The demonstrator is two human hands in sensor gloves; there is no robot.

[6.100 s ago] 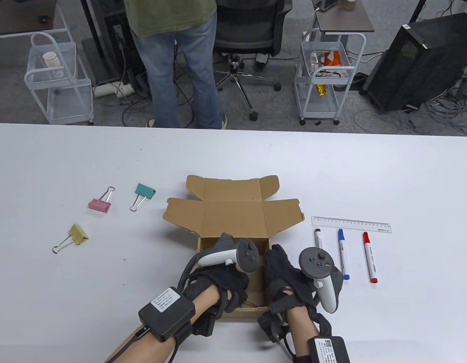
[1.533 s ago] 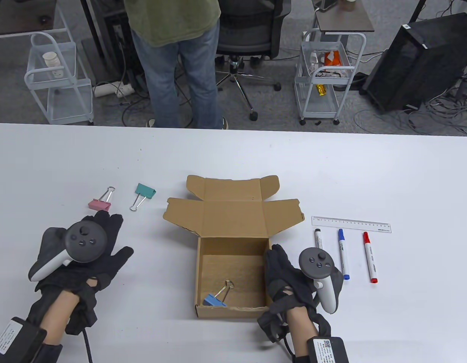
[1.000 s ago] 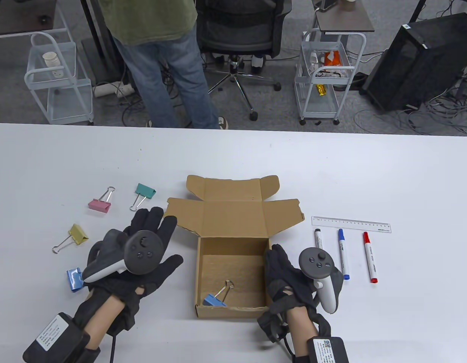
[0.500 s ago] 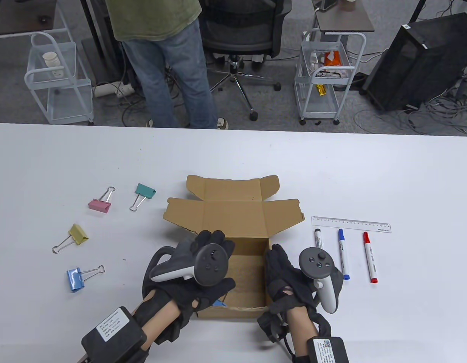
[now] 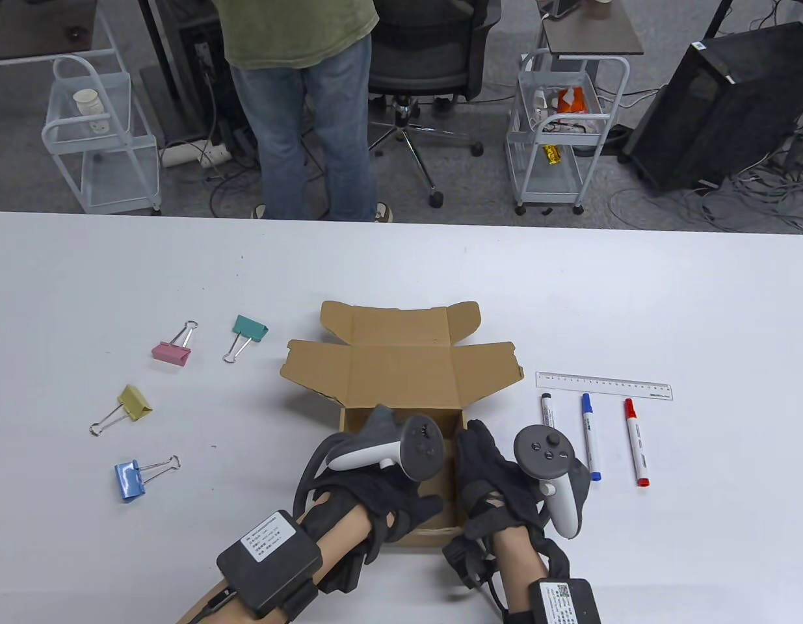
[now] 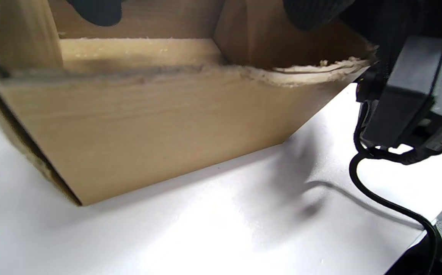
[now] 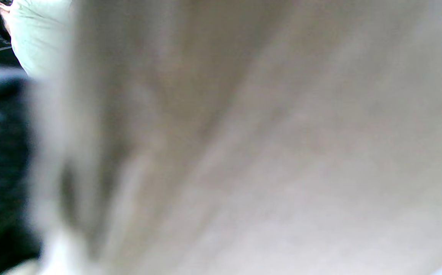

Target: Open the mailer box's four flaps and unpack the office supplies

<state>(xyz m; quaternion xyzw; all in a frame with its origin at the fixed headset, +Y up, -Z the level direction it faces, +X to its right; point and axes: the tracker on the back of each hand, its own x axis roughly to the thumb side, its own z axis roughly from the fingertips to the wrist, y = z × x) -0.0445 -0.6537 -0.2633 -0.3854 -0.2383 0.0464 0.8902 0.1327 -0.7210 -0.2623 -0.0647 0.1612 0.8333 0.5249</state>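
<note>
The brown mailer box stands near the table's front edge with its flaps folded out. My left hand reaches down into it, and its fingers and the box floor are hidden. In the left wrist view the box's front wall fills the frame, with a dark fingertip above the inside. My right hand lies with straight fingers against the box's right wall. Pink, teal, yellow and blue binder clips lie to the left. The right wrist view gives only blurred cardboard.
A clear ruler lies right of the box, with a black marker, a blue marker and a red marker below it. A person stands beyond the table's far edge, near a chair and wire carts.
My left hand left a blue clip on the table at the left, swung right over the box and has dipped inside it, covering the blue clip there. The right hand has not moved.
</note>
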